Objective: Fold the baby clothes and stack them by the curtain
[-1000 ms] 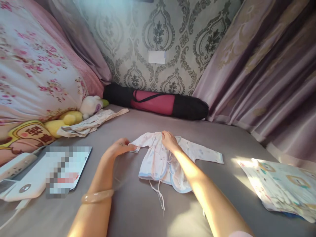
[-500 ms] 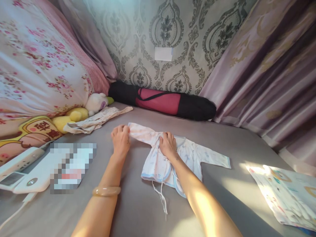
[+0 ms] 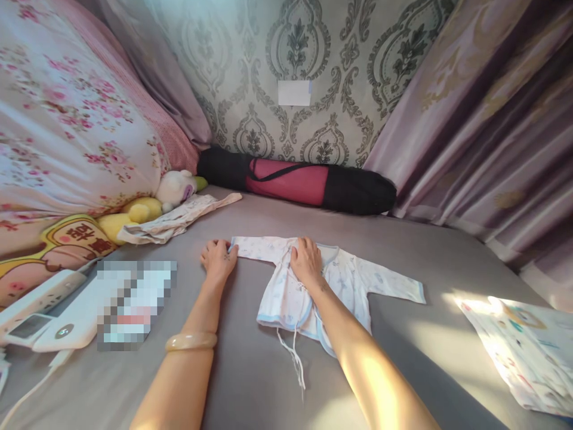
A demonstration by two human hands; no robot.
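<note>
A white baby shirt (image 3: 342, 283) with pale prints, light blue edging and loose white ties lies spread on the grey bed sheet (image 3: 250, 382). At its left cuff, my left hand (image 3: 219, 260) pinches the sleeve end between thumb and fingers; a pale bangle (image 3: 191, 341) circles that forearm. My right hand (image 3: 307, 263) is on the upper front of the shirt near the left shoulder, its fingers curled down onto the cloth. The fingertips are partly hidden. The right sleeve (image 3: 396, 279) stretches out flat, untouched.
A black and dark pink long bag (image 3: 290, 181) lies along the wall. To the left are a crumpled pale garment (image 3: 179, 218), plush toys (image 3: 134, 215), a power strip (image 3: 45, 298) and a white device (image 3: 80, 316) with a cable. Printed folded cloth (image 3: 523, 352) lies at right.
My left hand has brought the sleeve end slightly down toward me, and the sleeve now lies straighter and flatter. My right hand has stayed on the shirt front.
</note>
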